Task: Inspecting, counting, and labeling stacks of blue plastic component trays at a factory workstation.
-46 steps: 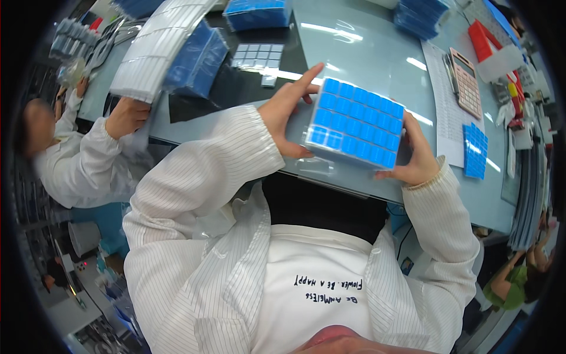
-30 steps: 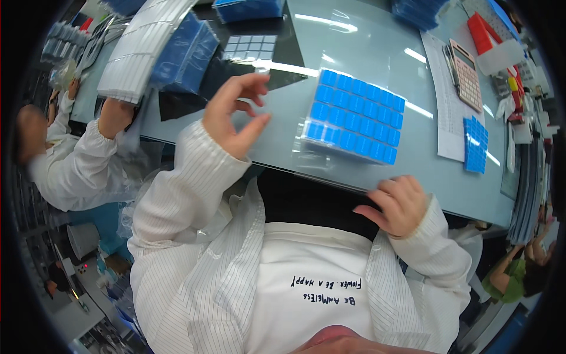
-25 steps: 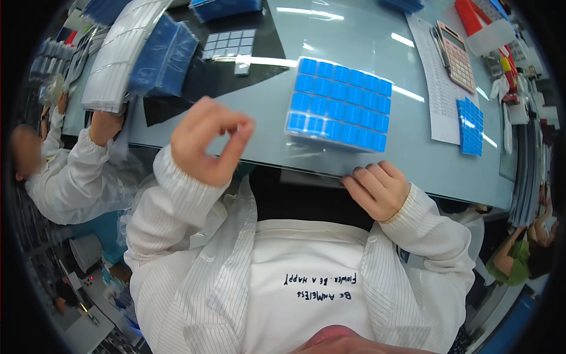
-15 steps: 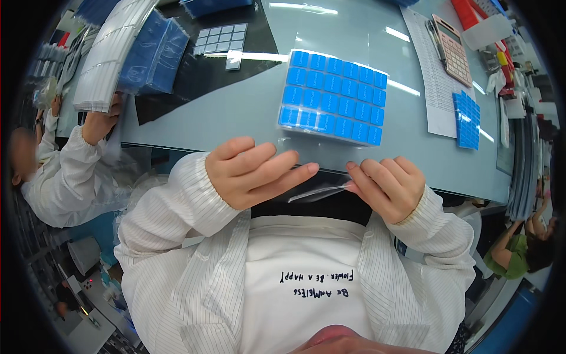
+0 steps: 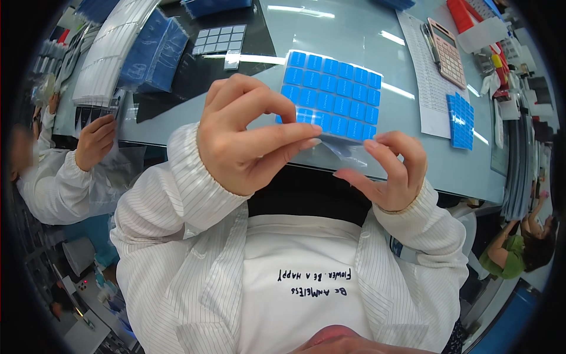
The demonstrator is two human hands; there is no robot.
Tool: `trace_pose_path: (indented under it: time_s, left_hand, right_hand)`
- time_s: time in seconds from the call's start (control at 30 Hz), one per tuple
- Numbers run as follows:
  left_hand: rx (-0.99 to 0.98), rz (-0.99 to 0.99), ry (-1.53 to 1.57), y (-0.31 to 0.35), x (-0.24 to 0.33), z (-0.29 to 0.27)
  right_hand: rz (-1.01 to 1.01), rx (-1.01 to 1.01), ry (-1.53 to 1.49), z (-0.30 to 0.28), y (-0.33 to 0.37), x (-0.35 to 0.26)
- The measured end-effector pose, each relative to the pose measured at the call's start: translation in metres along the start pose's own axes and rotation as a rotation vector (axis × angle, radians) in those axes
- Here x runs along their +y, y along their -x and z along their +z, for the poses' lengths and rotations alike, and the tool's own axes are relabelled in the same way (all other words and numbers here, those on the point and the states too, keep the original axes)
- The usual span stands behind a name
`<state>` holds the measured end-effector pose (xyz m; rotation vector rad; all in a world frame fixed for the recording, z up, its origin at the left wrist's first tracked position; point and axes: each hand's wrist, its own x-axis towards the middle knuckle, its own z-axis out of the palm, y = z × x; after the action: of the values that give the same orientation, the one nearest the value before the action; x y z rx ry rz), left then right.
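Passable: grey-blue tabletop (image 5: pixel 330 29) is lying open beyond the blue-tiled block (image 5: pixel 333 88), and a lane is running between the block's right side and the paper sheet (image 5: pixel 433 115), with a pink calculator (image 5: pixel 447 56) bounding it farther right. Obstructing, near side: the left hand (image 5: pixel 247 130), right hand (image 5: pixel 395 168) and clear film (image 5: pixel 351 154) are crowding the block's front edge. Obstructing, left: a blue wrapped stack (image 5: pixel 154 56) and a curving white stack (image 5: pixel 115 53) are standing near a co-worker's hand (image 5: pixel 96 141).

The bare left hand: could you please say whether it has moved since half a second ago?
Yes, forward: the left hand was short of the blue-tiled rectangular block; now a fingertip overlaps the near edge in view.
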<state>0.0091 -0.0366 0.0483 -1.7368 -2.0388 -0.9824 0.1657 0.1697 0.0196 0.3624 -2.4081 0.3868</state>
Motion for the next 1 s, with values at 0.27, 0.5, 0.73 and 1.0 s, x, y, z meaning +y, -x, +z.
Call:
trace_pose_path:
  time_s: [0.27, 0.5, 0.73, 1.0]
  left_hand:
    - [-0.027, -0.032, 0.036, -0.003, -0.010, 0.000]
    - [0.004, -0.085, 0.088, -0.004, -0.011, -0.001]
    - [-0.026, -0.121, 0.123, -0.008, -0.010, -0.005]
    - [-0.191, -0.081, 0.237, -0.019, -0.028, -0.015]
  right_hand:
    - [0.091, -0.078, -0.363, -0.014, -0.025, 0.009]
    - [0.347, -0.126, -0.560, -0.018, -0.027, 0.009]
    - [0.315, -0.056, -0.459, -0.015, -0.031, 0.012]
    - [0.013, -0.052, -0.223, -0.014, -0.037, 0.017]
